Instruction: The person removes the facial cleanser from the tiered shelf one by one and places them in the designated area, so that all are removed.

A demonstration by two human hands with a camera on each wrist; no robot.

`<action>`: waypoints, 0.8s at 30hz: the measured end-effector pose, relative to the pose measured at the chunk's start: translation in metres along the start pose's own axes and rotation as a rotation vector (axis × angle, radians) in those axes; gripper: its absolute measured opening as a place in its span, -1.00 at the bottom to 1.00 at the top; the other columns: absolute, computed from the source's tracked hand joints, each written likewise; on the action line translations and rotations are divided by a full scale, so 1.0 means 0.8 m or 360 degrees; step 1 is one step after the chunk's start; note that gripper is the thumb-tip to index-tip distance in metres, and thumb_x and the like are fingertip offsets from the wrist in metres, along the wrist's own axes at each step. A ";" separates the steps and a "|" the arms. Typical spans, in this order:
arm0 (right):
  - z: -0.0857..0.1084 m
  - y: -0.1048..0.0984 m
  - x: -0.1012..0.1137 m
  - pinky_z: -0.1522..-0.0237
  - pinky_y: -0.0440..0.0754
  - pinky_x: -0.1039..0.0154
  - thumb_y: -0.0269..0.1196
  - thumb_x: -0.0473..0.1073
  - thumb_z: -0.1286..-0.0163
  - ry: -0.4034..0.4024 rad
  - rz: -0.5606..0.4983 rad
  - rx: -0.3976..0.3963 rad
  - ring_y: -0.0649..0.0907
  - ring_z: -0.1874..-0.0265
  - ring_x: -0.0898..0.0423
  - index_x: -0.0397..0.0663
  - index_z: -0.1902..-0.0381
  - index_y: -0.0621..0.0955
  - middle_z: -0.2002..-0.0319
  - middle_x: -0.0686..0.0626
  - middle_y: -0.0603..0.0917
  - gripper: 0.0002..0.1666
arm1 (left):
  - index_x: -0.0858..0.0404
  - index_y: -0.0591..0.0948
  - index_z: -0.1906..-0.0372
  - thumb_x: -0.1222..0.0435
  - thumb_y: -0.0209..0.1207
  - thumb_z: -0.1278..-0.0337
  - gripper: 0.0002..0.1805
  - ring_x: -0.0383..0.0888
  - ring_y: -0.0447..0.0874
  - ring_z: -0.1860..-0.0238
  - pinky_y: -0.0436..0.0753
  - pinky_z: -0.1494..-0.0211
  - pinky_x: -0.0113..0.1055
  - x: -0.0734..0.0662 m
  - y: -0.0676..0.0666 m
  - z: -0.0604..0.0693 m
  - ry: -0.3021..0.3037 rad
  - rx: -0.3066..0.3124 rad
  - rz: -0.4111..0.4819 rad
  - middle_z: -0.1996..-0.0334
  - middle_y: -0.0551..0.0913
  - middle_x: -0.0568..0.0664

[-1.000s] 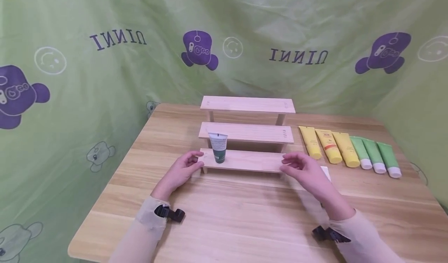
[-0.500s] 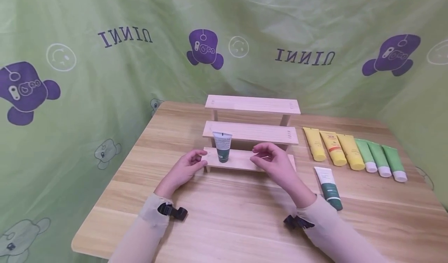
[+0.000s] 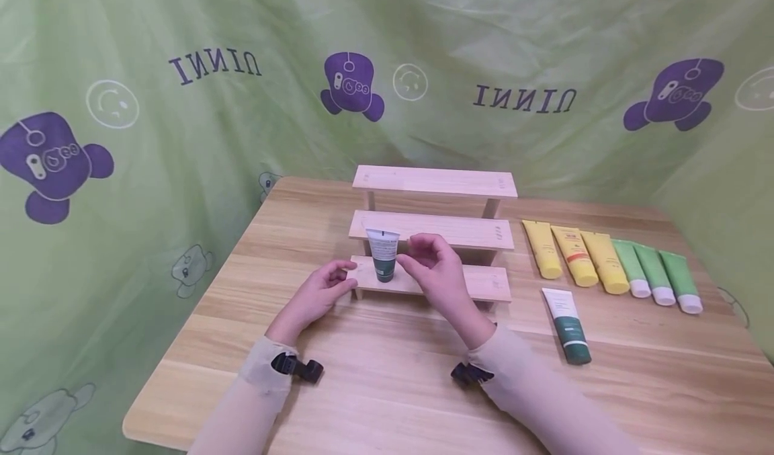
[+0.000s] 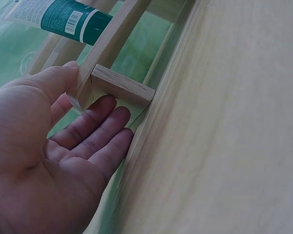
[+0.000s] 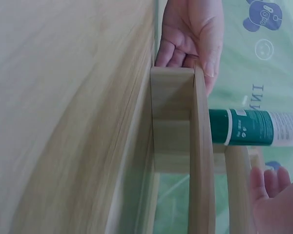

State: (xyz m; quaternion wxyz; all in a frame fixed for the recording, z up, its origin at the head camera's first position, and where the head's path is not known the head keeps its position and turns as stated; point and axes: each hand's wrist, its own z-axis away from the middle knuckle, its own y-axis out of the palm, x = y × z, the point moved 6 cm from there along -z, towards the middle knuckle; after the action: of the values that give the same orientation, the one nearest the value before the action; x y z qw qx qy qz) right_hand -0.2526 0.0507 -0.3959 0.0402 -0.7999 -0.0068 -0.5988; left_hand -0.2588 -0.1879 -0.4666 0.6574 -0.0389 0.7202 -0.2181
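Note:
A white-and-green squeeze tube (image 3: pixel 383 256) stands upright on its cap near the left end of the lowest step of a three-step wooden shelf (image 3: pixel 447 281). My left hand (image 3: pixel 316 299) holds the left end of that step; in the left wrist view its thumb (image 4: pixel 63 78) lies against the board's end. My right hand (image 3: pixel 440 275) is just right of the tube, fingers apart and slightly bent, holding nothing. In the right wrist view, the tube (image 5: pixel 254 127) is beside my right fingers (image 5: pixel 271 183), and whether they touch it is unclear.
Another white-and-green tube (image 3: pixel 567 327) lies on the wooden table (image 3: pixel 387 401) to the right. Behind it lie several tubes in a row, yellow ones (image 3: pixel 574 255) and green ones (image 3: pixel 656 273). A green printed curtain (image 3: pixel 423 132) hangs behind and beside the table.
My right hand has moved left from the right end of the lowest step to beside the standing tube, uncovering the lying tube. My left hand has stayed at the step's left end.

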 end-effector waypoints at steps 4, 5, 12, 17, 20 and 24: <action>-0.002 0.009 0.000 -0.04 0.59 0.26 0.46 -0.27 -0.17 -0.0030 -0.0078 -0.0019 0.62 0.02 -0.05 -0.24 0.00 0.53 0.04 -0.18 0.60 -0.53 | 0.23 0.53 -0.17 0.23 0.24 -0.30 -0.61 -0.04 0.56 0.28 0.54 0.22 -0.34 0.000 0.001 0.000 -0.0001 0.0002 0.0007 0.23 0.57 0.10; -0.003 0.011 0.000 -0.04 0.60 0.26 0.46 -0.29 -0.17 -0.0034 -0.0093 -0.0018 0.62 0.02 -0.05 -0.24 0.00 0.53 0.04 -0.17 0.60 -0.53 | 0.24 0.52 -0.18 0.24 0.24 -0.30 -0.61 -0.04 0.56 0.27 0.54 0.22 -0.34 0.001 0.001 0.000 0.0002 -0.0001 0.0006 0.22 0.57 0.10; -0.004 0.024 -0.001 -0.03 0.61 0.21 0.44 -0.30 -0.20 -0.0023 -0.0113 0.0012 0.65 0.06 -0.01 -0.18 0.02 0.55 0.08 -0.13 0.61 -0.59 | 0.28 0.51 -0.19 0.27 0.23 -0.31 -0.60 0.01 0.57 0.26 0.54 0.23 -0.36 0.002 0.001 -0.001 0.0013 -0.0006 0.0013 0.22 0.57 0.12; -0.004 0.028 0.000 -0.01 0.62 0.22 0.45 -0.26 -0.20 -0.0033 -0.0072 0.0007 0.66 0.10 0.01 -0.15 0.05 0.55 0.11 -0.11 0.63 -0.60 | 0.23 0.54 -0.15 0.23 0.25 -0.30 -0.63 -0.03 0.59 0.26 0.55 0.21 -0.36 0.001 0.001 -0.001 0.0014 -0.0003 0.0021 0.24 0.58 0.09; -0.004 0.028 0.003 0.00 0.62 0.23 0.45 -0.25 -0.21 -0.0005 -0.0044 0.0006 0.65 0.10 0.02 -0.16 0.04 0.55 0.10 -0.12 0.63 -0.60 | 0.21 0.54 -0.14 0.22 0.25 -0.30 -0.63 -0.04 0.59 0.26 0.55 0.20 -0.34 0.000 0.000 0.000 0.0015 -0.0004 0.0016 0.24 0.58 0.09; -0.005 0.029 0.002 -0.01 0.62 0.22 0.45 -0.22 -0.21 0.0018 -0.0021 0.0011 0.65 0.11 0.00 -0.19 0.03 0.55 0.10 -0.14 0.63 -0.59 | 0.21 0.54 -0.14 0.21 0.25 -0.29 -0.63 -0.06 0.59 0.26 0.56 0.18 -0.33 -0.001 0.000 0.000 0.0008 -0.0008 0.0010 0.24 0.58 0.09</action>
State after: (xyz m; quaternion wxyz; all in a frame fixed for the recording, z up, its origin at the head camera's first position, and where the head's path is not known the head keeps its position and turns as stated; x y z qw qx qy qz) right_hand -0.2549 0.0271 -0.3944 0.0390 -0.7963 -0.0140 -0.6034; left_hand -0.2583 -0.1877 -0.4661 0.6562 -0.0377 0.7226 -0.2143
